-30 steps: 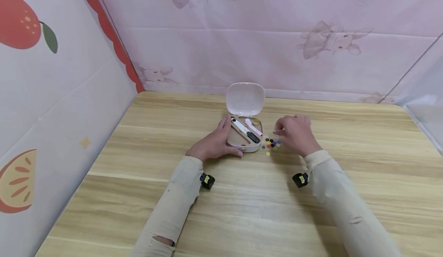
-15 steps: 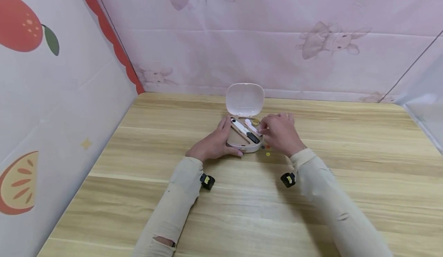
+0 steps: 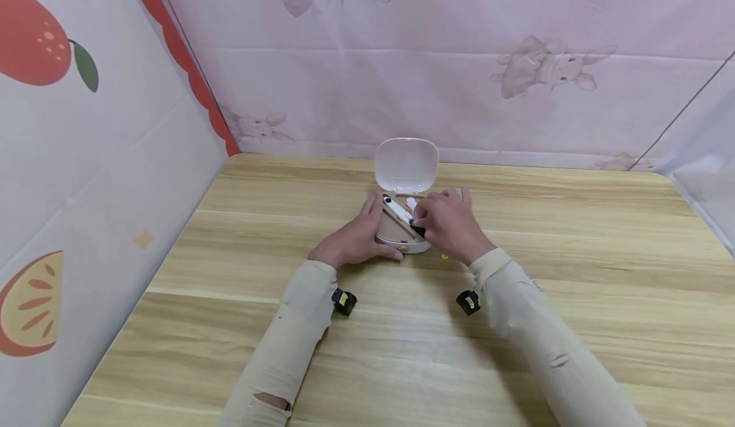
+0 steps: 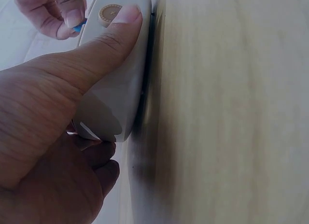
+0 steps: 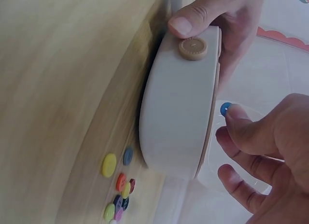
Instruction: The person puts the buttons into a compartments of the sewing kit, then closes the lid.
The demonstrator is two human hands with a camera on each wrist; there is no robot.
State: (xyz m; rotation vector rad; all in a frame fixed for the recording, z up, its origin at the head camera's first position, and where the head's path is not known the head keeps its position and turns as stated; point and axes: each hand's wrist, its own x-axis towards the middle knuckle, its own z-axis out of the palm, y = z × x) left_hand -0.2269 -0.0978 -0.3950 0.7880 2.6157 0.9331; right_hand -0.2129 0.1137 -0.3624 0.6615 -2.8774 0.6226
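Pinching tiny blue button (image 5: 226, 108) at its rim, right hand (image 3: 450, 224) over open sewing kit case (image 5: 181, 105), left hand (image 3: 355, 239) clasping case; likely light, rigid, slippery.

Both arms wear long, pale cream sleeves of thin, slightly creased fabric — the left sleeve (image 3: 289, 337) has a small tear near the elbow. A small black camera unit with a yellow mark sits at each wrist: left wrist unit (image 3: 343, 300), right wrist unit (image 3: 467, 302). The hands are bare, with short, plain nails.
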